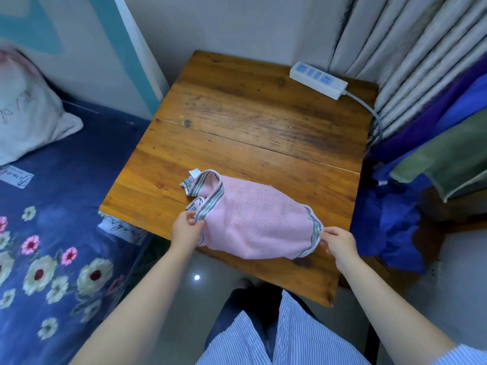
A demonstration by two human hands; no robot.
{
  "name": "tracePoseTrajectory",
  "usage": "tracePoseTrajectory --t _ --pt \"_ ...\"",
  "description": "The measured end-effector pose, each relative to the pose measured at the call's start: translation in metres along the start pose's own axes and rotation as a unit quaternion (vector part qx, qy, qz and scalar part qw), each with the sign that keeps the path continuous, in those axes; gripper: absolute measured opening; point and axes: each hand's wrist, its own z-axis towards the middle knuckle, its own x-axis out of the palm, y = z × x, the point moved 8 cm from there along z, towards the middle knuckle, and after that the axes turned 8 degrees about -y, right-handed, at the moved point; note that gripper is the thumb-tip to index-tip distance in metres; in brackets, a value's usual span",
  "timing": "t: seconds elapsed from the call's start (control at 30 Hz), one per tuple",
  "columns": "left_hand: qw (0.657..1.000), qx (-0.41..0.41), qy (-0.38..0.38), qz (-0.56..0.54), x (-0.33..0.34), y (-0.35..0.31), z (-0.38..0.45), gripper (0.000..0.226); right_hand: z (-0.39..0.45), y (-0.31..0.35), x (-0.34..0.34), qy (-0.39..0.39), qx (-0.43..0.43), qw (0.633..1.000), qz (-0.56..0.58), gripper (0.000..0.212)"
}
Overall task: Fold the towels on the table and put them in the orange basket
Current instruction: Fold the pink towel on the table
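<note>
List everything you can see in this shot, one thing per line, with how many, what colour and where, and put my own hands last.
towel: one, pink with striped edging, on the near part of the table, held at both ends
table: one, brown wood, centre
power strip: one, white with blue sockets, far right corner of the table, cable running off the right edge
pillow: one, white, on the bed at left
bed cover: one, dark blue with flowers, left
curtain: one, beige, far right
piled cloths: several, blue, purple and green, right of the table
orange basket: none in view
left hand: pinches the towel's left striped edge
right hand: pinches the towel's right end
</note>
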Motion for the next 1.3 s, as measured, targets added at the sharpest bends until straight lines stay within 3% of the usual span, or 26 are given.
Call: tracePoseTrajectory --t 0.2,0.37,0.43,0.5,0.6,0.8,0.9,1.07,1.2,1.3 --pt "0.998 -0.014 0.063 -0.028 -0.033 -0.036 0.039 0.027 0.013 0.046 0.000 0.027 0.026 0.999 0.032 0.009" --pt "0.990 0.094 0.012 -0.104 -0.048 -0.147 0.074 0.031 0.015 0.168 0.009 -0.003 -0.059 0.994 0.091 0.028" --pt "0.979 0.141 0.007 -0.145 -0.050 -0.199 0.080 0.028 0.005 0.226 0.007 -0.044 -0.104 0.987 0.115 0.027" --pt "0.966 0.192 -0.007 -0.173 -0.058 -0.248 0.081 0.018 -0.012 0.283 0.002 -0.099 -0.156 0.972 0.146 0.012" --pt "0.941 0.260 -0.031 -0.213 -0.082 -0.316 0.075 0.007 -0.043 0.358 -0.007 -0.153 -0.235 0.940 0.196 0.016" --pt "0.893 0.345 -0.062 -0.283 -0.147 -0.398 0.070 0.022 -0.117 0.446 -0.039 -0.240 -0.328 0.854 0.324 0.019" --pt "0.886 0.362 -0.038 -0.289 -0.157 -0.401 0.078 0.019 -0.137 0.444 -0.041 -0.289 -0.352 0.838 0.301 0.020" --pt "0.926 0.323 0.000 -0.193 -0.136 -0.350 0.130 0.036 -0.098 0.367 -0.026 -0.313 -0.247 0.898 0.187 0.023" --pt "0.962 0.269 0.037 0.017 -0.102 -0.264 0.177 0.038 -0.055 0.267 0.001 -0.274 -0.127 0.953 -0.003 0.026" --pt "0.951 0.176 0.118 0.225 -0.065 -0.172 0.195 0.032 -0.040 0.179 0.040 -0.188 -0.042 0.973 -0.124 0.026"
